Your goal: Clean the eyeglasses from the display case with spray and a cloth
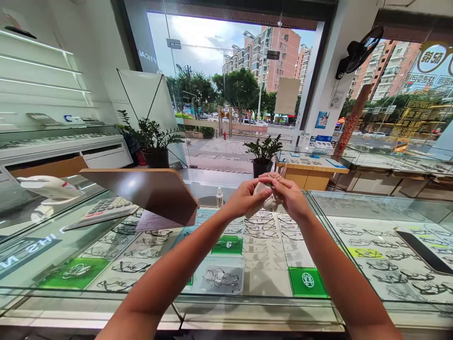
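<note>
Both arms reach out over a glass display counter (262,283). My left hand (247,197) is closed on a pale cloth (271,203) that hangs below the fingers. Close against it, my right hand (288,193) is closed too, its fingers pinching a thin-rimmed pair of glasses (275,175) at the top of the cloth. Much of the glasses is hidden by the fingers. A small white bottle (220,197) stands on the counter just left of my left hand. Rows of glasses (262,226) lie under the glass below the hands.
A brown-backed tilted panel (141,191), a calculator (102,211) and a white scanner on a stand (51,191) are at left. A dark phone-like slab (424,250) lies at right. Potted plants (262,153) stand beyond the counter, before the window.
</note>
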`<control>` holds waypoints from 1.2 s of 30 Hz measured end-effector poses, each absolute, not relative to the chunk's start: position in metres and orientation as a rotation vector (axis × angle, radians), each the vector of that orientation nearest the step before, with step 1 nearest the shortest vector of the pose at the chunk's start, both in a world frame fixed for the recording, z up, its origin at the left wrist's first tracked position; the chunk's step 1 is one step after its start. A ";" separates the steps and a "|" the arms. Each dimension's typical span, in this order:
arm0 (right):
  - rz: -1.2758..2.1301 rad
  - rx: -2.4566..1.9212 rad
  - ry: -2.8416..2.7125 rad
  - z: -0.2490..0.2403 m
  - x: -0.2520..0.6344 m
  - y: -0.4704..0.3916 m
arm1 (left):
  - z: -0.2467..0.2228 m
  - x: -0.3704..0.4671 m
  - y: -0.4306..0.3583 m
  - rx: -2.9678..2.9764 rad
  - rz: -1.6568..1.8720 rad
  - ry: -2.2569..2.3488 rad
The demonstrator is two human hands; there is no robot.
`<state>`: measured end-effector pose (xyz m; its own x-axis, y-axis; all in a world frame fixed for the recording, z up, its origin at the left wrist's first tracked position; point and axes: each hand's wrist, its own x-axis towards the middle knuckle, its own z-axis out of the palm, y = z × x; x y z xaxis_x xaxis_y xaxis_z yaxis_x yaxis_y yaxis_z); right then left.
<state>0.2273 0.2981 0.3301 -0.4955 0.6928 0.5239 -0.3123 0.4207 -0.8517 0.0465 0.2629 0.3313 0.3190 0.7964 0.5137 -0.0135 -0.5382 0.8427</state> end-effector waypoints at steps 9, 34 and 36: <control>1.015 -0.215 -1.813 0.379 0.236 0.285 | 0.369 0.047 0.240 1.851 1.297 0.557; 1.051 -0.125 -1.489 0.348 0.185 0.296 | 0.350 0.052 0.266 1.806 1.673 0.749; 1.073 -0.156 -1.457 0.348 0.187 0.300 | 0.351 0.048 0.267 1.863 1.599 0.741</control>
